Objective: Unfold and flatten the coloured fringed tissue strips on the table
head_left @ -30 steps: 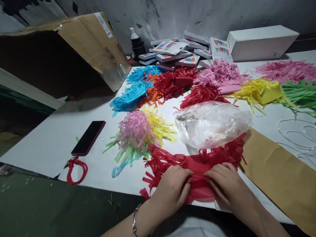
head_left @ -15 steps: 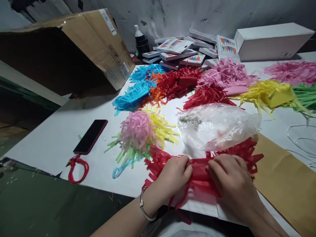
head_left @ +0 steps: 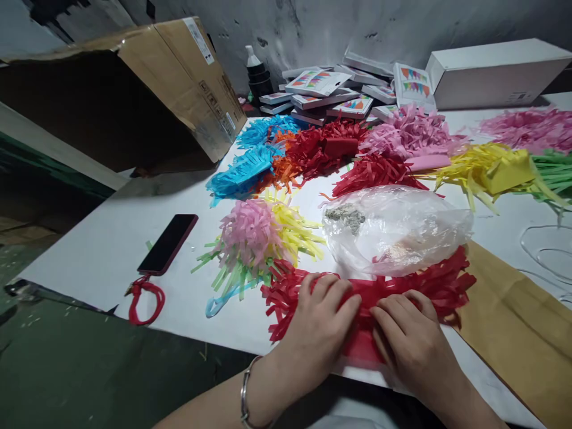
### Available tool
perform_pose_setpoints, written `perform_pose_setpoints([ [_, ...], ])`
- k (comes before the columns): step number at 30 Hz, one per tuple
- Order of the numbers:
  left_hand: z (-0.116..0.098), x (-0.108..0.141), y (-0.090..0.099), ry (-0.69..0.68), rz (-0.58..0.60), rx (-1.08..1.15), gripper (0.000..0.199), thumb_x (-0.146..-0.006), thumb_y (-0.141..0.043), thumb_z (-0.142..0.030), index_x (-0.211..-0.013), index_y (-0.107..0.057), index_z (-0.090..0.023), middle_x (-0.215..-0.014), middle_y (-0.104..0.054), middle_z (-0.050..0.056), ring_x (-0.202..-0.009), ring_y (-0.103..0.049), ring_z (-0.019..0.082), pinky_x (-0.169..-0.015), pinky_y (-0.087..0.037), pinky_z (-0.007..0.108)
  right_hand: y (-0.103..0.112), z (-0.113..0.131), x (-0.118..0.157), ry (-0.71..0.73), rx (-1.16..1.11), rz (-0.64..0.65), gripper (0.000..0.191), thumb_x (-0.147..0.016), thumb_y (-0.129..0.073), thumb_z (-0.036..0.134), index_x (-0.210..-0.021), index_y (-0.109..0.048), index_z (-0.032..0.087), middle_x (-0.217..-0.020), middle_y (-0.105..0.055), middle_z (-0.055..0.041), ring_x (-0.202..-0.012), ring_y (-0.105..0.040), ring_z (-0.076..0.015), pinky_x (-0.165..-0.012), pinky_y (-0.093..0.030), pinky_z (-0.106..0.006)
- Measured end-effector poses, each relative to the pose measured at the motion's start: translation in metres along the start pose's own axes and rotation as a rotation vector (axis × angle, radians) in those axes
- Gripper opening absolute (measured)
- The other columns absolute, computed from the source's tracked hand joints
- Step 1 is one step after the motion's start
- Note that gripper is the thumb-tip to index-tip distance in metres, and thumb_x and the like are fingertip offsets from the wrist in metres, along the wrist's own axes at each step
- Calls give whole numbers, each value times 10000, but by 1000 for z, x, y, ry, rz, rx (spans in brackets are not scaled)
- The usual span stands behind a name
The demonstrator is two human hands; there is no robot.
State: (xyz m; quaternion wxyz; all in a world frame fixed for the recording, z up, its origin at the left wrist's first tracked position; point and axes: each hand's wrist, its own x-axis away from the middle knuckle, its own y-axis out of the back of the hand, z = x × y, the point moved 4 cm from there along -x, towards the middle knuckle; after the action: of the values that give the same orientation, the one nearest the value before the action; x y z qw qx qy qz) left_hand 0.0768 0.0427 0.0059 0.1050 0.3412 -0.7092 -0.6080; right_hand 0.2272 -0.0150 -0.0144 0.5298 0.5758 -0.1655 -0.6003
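The red paper (head_left: 364,345) lies at the near edge of the white table (head_left: 107,244), fringed at its left and right ends. The left hand (head_left: 319,319) rests on it with fingers extended and slightly spread, not clenched. The right hand (head_left: 409,333) touches its right part with fingers bent; whether they pinch the paper cannot be told. A bracelet (head_left: 243,393) is on the left wrist.

Just beyond the red paper lies a clear bag (head_left: 402,223); brown paper (head_left: 513,333) lies to the right. To the left are a pink, yellow and green bundle (head_left: 250,232) and, farther left, a phone (head_left: 167,244) with a red cord (head_left: 147,304). An open carton (head_left: 179,71) stands far left, a white box (head_left: 496,77) far right.
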Motion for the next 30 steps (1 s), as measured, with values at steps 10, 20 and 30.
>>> perform_pose_setpoints([
  [10,1,12,-19,-42,11,7,166,-937,-562,-149,-1057,-670,-183,-1286,-664,113,-1225,-537,311,-1145,-284,601,-4,5,9,59,74,55,299,-968,-392,38,-969,-677,130,-866,-692,-87,-886,-582,-218,-1037,-347,-459],
  [20,39,17,16,269,136,-48,311,-822,-574,-103,-1097,-681,-201,-1297,-649,164,-1203,-574,379,-1047,-343,752,-17,3,12,6,1,55,208,-948,-445,82,-960,-645,135,-927,-687,-104,-936,-593,-238,-999,-359,-453],
  [30,-5,11,4,-3,22,30,304,-940,-496,-102,-1186,-654,-187,-1290,-681,126,-1248,-549,300,-1198,-190,656,-7,8,4,-2,-28,33,218,-983,-430,98,-991,-645,135,-892,-678,-84,-874,-594,-209,-989,-368,-428],
])
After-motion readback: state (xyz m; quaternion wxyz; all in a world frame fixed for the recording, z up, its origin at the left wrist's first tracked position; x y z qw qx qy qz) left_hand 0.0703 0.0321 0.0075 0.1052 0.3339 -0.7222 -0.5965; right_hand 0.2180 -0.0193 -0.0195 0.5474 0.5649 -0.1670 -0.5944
